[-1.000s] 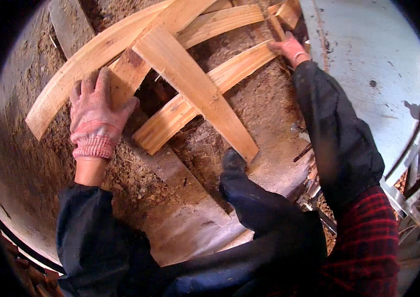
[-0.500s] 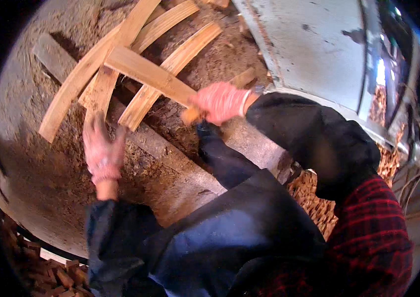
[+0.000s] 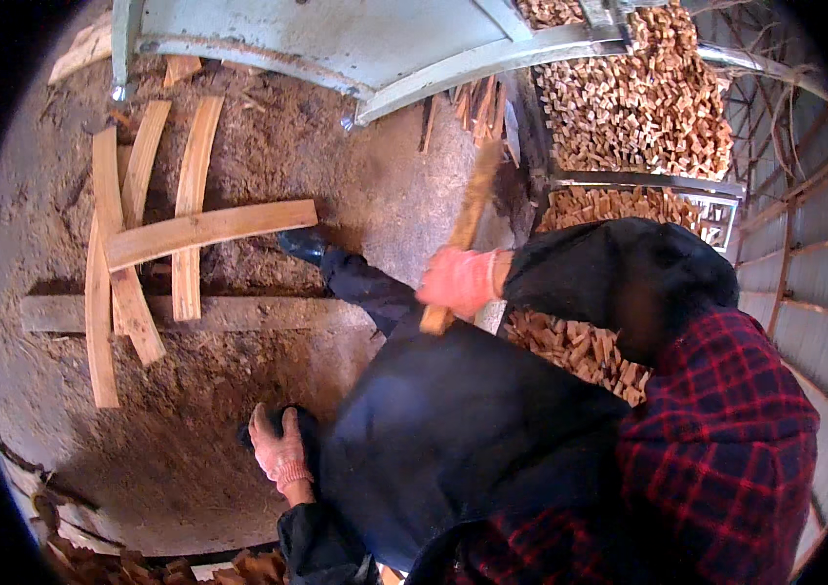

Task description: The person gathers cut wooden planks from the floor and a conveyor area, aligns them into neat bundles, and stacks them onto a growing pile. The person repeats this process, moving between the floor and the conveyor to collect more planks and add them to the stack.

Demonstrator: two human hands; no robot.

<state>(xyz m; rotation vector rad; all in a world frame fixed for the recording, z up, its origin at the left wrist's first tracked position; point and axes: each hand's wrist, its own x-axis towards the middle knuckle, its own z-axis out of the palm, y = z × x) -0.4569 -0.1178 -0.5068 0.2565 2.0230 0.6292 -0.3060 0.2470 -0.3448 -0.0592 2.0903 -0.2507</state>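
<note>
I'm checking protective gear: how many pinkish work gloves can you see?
2. One glove is on the left hand, low and left of centre; the other is on the right hand, gripping a wooden strip. Neither is hidden.

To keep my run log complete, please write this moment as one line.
right hand: grips wooden strip | left hand: open, nothing seen held, near dark boot | boards: crossed on floor

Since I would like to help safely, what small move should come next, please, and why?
Probably bring the left hand over to steady the wooden strip: the right hand alone grips it, near one end, leaving most of its length unsupported, while the left looks open and free.
</note>
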